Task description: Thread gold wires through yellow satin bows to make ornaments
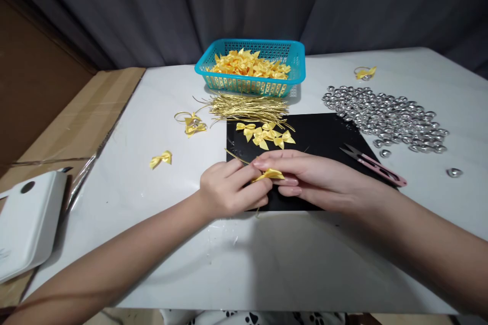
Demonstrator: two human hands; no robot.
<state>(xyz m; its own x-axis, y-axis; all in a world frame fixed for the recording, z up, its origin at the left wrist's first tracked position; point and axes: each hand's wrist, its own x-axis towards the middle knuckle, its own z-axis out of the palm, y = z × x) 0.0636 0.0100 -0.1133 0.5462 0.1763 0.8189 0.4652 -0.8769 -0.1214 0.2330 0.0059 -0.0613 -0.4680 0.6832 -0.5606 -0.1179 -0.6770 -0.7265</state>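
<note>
Over the front of a black mat (324, 134), my left hand (229, 190) and my right hand (308, 180) meet, both pinching one small yellow ribbon bow (270, 174). A thin gold cord (234, 156) sticks out up and to the left from between my left fingers. Both hands are closed on the bow. Several more yellow bows (267, 133) lie on the mat just beyond my fingers.
A blue basket (293, 58) of yellow bows stands at the back, with a bundle of gold cords (247, 106) in front of it. Silver heart beads (385, 117) are heaped at right, pink thread snips (375, 165) beside them. Loose bows (160, 159) and a white device (26, 218) lie at left.
</note>
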